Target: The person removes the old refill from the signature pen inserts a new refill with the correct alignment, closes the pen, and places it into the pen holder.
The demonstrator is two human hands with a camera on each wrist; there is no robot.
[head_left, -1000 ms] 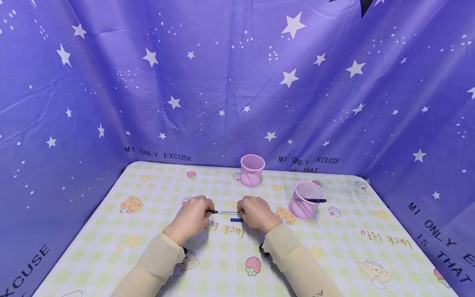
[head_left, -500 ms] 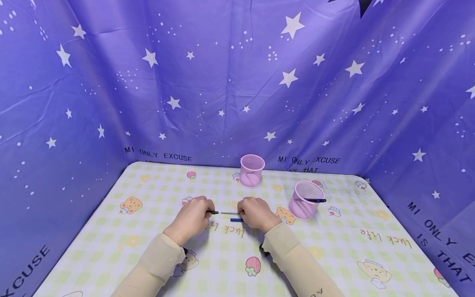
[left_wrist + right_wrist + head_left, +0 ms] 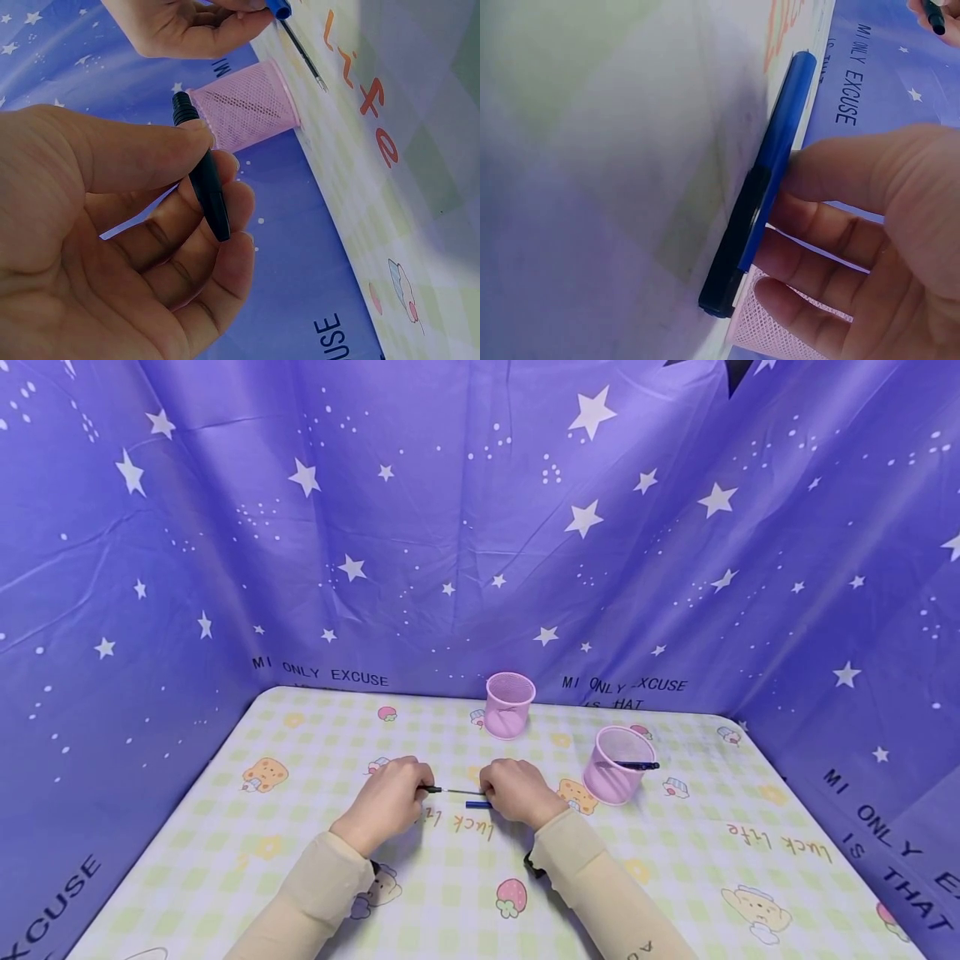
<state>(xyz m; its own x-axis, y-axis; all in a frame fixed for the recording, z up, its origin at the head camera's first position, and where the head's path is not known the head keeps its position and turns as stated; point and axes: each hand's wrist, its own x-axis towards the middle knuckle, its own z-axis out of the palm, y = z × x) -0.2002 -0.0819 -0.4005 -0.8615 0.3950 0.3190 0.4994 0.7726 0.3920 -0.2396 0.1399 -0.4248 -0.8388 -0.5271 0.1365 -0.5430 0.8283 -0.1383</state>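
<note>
My left hand (image 3: pixel 386 797) pinches a short black pen tip section (image 3: pixel 204 176) between thumb and curled fingers, held upright in the left wrist view. To its right, my right hand (image 3: pixel 521 789) has its fingertips at a thin pen refill (image 3: pixel 465 792), which points left toward the tip section. A small gap separates the two. Its metal point also shows in the left wrist view. Just nearer the person lies a blue pen barrel (image 3: pixel 784 124) with a black clip (image 3: pixel 739 232); it overlaps my right fingertips in the right wrist view and hides what they pinch.
Behind the hands stands a pink mesh pen holder (image 3: pixel 510 706). A second pink holder (image 3: pixel 611 785) is to the right, with a dark pen (image 3: pixel 637 766) sticking out over its rim. The checked tablecloth (image 3: pixel 442 902) meets purple star-printed curtains (image 3: pixel 450 527) at the back and sides.
The refill's point has shifted slightly right, so the gap to the black tip section is a little wider. Hands, barrel and holders stay in place.
</note>
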